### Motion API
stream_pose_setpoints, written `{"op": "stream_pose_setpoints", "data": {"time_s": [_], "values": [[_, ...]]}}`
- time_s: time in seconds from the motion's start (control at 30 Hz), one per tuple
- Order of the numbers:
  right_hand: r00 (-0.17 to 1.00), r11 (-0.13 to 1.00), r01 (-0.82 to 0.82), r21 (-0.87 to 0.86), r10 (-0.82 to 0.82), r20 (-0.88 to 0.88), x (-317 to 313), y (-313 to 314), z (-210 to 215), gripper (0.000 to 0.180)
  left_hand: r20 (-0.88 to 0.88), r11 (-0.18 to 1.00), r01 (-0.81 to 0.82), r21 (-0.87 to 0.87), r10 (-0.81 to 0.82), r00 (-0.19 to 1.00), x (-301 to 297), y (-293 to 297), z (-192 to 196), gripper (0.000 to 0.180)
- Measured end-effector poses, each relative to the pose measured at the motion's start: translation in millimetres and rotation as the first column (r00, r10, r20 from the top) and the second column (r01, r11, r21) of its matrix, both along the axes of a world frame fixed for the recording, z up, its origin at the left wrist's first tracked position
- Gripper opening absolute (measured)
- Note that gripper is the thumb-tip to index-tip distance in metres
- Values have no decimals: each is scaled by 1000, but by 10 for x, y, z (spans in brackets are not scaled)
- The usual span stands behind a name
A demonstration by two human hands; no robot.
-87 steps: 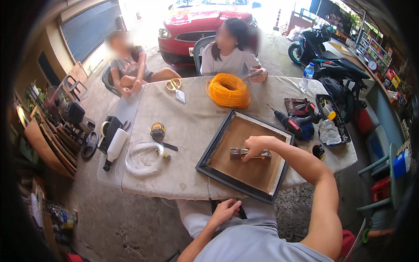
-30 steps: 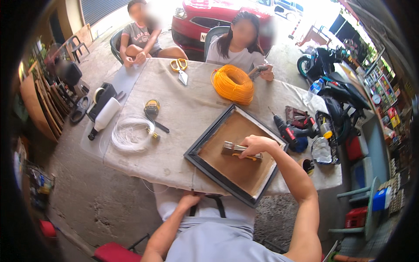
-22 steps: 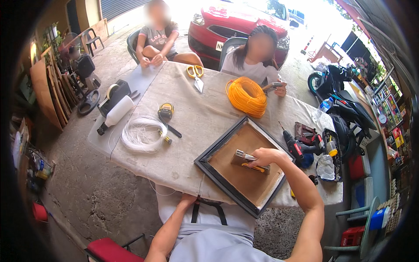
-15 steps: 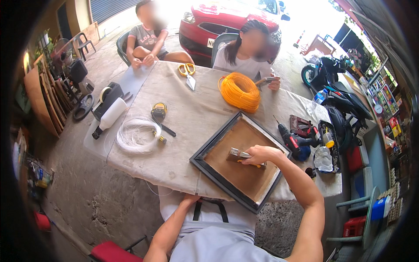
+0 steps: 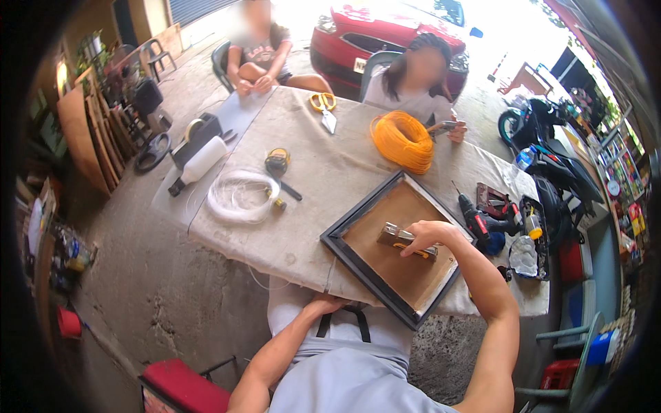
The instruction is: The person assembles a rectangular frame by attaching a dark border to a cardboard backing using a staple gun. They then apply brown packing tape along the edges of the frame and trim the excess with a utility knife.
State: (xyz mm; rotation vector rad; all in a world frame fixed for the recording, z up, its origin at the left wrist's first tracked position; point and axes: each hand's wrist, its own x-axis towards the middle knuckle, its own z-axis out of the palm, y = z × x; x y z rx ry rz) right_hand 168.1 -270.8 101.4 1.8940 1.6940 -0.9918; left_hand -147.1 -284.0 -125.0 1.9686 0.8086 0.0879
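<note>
In the head view, a black rectangular wooden frame with a brown backing board point(image 5: 396, 251) lies tilted on the cloth-covered bench point(image 5: 330, 172), at the near edge. Inside it sits a grey metal staple gun with a yellow handle point(image 5: 403, 242), and the right hand point(image 5: 428, 235) has its fingers clamped on it, as half a second before. The left hand point(image 5: 323, 304) rests at the person's waist at six o'clock, fingers curled; whether they grip anything cannot be told. A coil of orange cord point(image 5: 403, 141) lies at twelve o'clock from the frame.

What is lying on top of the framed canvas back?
A metal staple gun rests on the brown backing inside the black frame, with the right hand gripping it. The hand covers its far end.
</note>
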Motion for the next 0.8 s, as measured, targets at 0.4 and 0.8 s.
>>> {"op": "stream_pose_setpoints", "data": {"time_s": [0.4,0.8], "values": [[1000,992,13,122,-10,-24,-81,-74,-75,56,-141,988,42,-150,-63,988,-217,-118,417,42],[995,967,88,241,-74,-65,-125,-260,144,46,24,970,-26,-243,33,999,-476,-363,1159,40]]}}
